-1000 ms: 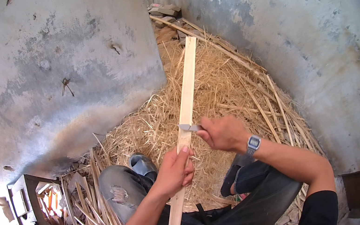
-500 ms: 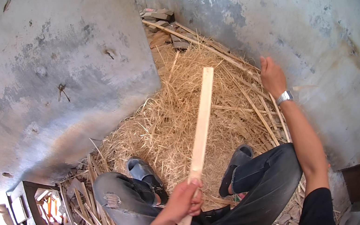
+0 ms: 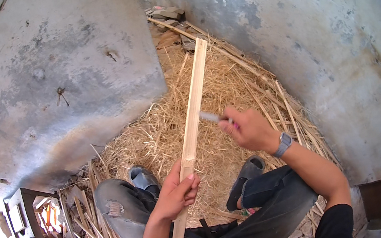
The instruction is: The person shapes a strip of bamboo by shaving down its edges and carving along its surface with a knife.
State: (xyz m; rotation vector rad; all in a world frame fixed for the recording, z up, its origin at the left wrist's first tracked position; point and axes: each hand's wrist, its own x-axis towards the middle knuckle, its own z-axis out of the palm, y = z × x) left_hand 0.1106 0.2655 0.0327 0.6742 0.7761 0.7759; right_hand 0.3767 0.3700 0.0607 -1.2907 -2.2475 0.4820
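A long, flat bamboo strip, pale with a node partway along it, slants up and away from my lap. Around its lower part, just below the node, the fingers of my left hand are wrapped. My right hand is closed on a knife, whose blade is slightly smeared by motion; a bit of pink shows at the handle. The blade's tip is at the strip's right edge, and I cannot tell whether it touches. The lower end of the strip runs down past my left thigh.
Shavings cover the floor between my feet and beyond. Grey walls rise at left and right. Long thin strips lie along the right wall, more at my left knee. A dark frame stands at far left.
My right hand has come from beside the right wall to the strip, where the knife now shows. My left hand has moved up and slightly left, carrying the bamboo strip farther away from me.
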